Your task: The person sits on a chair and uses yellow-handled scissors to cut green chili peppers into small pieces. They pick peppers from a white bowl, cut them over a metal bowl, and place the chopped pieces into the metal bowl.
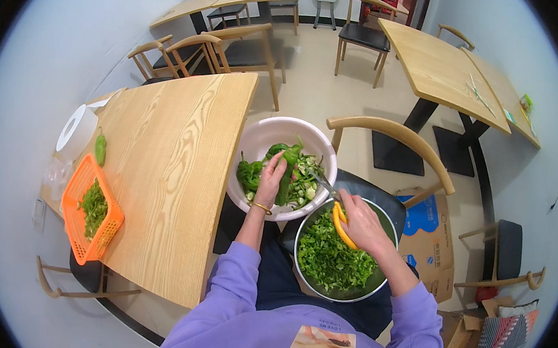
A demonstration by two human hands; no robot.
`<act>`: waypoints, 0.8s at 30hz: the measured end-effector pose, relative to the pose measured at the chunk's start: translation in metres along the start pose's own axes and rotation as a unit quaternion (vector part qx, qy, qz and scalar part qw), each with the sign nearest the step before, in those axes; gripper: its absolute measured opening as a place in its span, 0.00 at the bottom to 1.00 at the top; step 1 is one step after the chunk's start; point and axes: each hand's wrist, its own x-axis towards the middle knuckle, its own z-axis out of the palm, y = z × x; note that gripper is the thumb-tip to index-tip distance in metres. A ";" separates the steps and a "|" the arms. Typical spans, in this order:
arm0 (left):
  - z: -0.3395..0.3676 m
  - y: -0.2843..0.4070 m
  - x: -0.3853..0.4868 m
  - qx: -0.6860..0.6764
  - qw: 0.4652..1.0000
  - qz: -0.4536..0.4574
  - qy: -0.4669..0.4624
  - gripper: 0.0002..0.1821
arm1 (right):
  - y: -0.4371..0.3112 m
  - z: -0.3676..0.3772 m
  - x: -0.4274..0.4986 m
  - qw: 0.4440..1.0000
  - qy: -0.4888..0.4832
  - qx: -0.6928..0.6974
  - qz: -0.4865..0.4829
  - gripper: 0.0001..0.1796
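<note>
My left hand (273, 177) holds a long green pepper (287, 174) over a pale pink basin (326, 153). Whole green peppers (250, 173) and cut stem ends and pieces (304, 190) lie in that basin. In my right hand (358, 221) is a pair of scissors (341, 223) with yellow-orange handles, its blades pointing at the pepper, over the basin's right rim. Below my right hand sits a round mesh-like bowl (384, 273) with a white rim, holding chopped green leaves or peppers (333, 260).
An orange plastic basket (113, 225) of chopped green peppers, a single green pepper (100, 149) and a white paper roll (77, 130) are on the wooden table (177, 167) at left. A wooden chair (398, 134) stands ahead right, flattened cardboard (441, 253) beside it.
</note>
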 end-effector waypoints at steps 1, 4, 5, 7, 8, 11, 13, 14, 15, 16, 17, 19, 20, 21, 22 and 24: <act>0.000 0.002 0.000 0.023 1.000 -0.003 -0.005 0.24 | -0.001 0.001 0.008 1.000 0.010 -0.010 -0.013 0.31; 0.000 0.004 -0.004 -0.003 1.000 -0.009 -0.025 0.23 | -0.005 0.004 0.026 0.998 0.021 -0.034 -0.046 0.32; -0.001 0.005 -0.005 -0.006 1.000 0.001 -0.029 0.22 | -0.006 0.005 0.030 0.998 0.020 -0.034 -0.054 0.33; -0.002 0.006 -0.007 -0.015 0.999 -0.007 -0.034 0.20 | -0.007 0.007 0.035 0.998 0.004 -0.041 -0.050 0.33; -0.003 0.007 -0.007 -0.022 0.999 -0.009 -0.035 0.18 | -0.007 0.007 0.036 0.998 -0.004 -0.044 -0.051 0.33; -0.004 0.009 -0.010 -0.031 0.999 -0.022 -0.028 0.18 | -0.006 0.008 0.037 0.997 -0.013 -0.051 -0.064 0.34; -0.004 0.009 -0.011 -0.023 0.999 -0.023 -0.016 0.17 | -0.005 0.009 0.038 0.995 -0.001 -0.055 -0.086 0.34; -0.004 0.009 -0.012 -0.034 0.999 -0.029 -0.021 0.17 | -0.004 0.010 0.038 0.995 -0.002 -0.056 -0.085 0.34; -0.004 0.009 -0.012 -0.026 0.999 -0.030 -0.022 0.16 | -0.004 0.010 0.038 0.995 -0.002 -0.056 -0.084 0.34; -0.005 0.009 -0.012 -0.030 0.998 -0.035 -0.032 0.16 | -0.004 0.011 0.039 0.995 -0.001 -0.062 -0.082 0.34; -0.006 0.009 -0.011 -0.037 0.997 -0.046 -0.043 0.16 | -0.004 0.011 0.039 0.995 -0.001 -0.054 -0.085 0.34; -0.008 0.009 -0.010 -0.035 0.998 -0.035 -0.050 0.16 | -0.004 0.011 0.040 0.995 0.002 -0.049 -0.088 0.33; -0.008 0.008 -0.010 -0.037 0.997 -0.035 -0.058 0.16 | -0.004 0.011 0.040 0.995 0.002 -0.044 -0.088 0.33; -0.008 0.008 -0.009 -0.040 0.997 -0.033 -0.055 0.16 | -0.003 0.011 0.041 0.995 0.001 -0.040 -0.089 0.33; -0.008 0.008 -0.009 -0.044 0.997 -0.034 -0.056 0.16 | -0.003 0.010 0.041 0.995 0.001 -0.037 -0.090 0.33; -0.006 0.008 -0.010 -0.045 0.997 -0.026 -0.050 0.16 | -0.003 0.010 0.041 0.996 -0.013 -0.031 -0.082 0.32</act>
